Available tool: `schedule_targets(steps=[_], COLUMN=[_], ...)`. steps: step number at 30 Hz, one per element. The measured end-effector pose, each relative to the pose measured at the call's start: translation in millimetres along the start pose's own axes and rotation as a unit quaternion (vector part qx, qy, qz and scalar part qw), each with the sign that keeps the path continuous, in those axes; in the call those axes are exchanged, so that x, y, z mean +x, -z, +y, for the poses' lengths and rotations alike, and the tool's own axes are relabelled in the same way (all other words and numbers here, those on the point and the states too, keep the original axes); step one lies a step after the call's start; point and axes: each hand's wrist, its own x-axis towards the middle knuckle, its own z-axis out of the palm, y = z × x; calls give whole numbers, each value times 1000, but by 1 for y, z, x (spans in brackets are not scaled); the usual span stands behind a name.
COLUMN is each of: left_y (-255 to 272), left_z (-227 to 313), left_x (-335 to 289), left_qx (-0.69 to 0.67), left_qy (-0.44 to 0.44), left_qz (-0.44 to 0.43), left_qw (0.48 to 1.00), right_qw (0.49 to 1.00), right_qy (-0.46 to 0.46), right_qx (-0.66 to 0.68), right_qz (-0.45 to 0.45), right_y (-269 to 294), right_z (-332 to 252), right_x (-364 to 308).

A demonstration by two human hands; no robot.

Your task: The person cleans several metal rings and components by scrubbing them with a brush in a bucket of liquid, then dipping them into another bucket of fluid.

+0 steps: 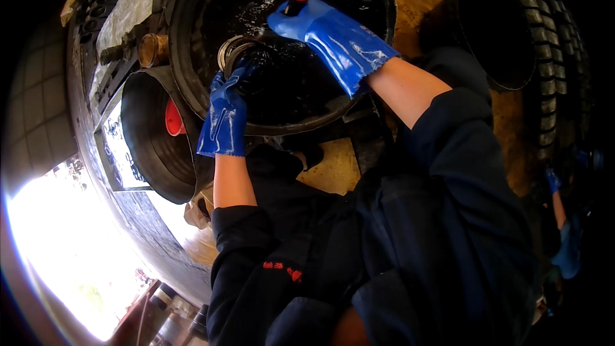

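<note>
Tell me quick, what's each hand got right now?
Left hand: closed, holding a metal ring.
Right hand: closed, holding a red-tipped black handle.

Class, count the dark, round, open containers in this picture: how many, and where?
3: a large tub at top centre, a bucket at its lower left, another bucket to its right. Dark edges may hide more.
</note>
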Motion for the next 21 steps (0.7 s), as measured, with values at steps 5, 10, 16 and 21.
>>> schedule_targets(steps=[5,10,16,21], left_y=[-32,-9,25,80], left_z=[9,0,-19,-42], left_x=[-17,-7,29,64], left_qx=[27,87,-75,280], left_qy=[8,-9,-8,-205], left_qz=[2,-20,-18,-48], left_qw=[1000,996,997,937], right_qw=[983,996,974,993], right_qy=[162,-11,-80,8], right_qx=[-87,-26,-185,70], right_qz=[-5,-82,108,-91], right_y=[-26,-13,-8,-4], right_z=[4,27,61,25], right_x=[17,23,23,10])
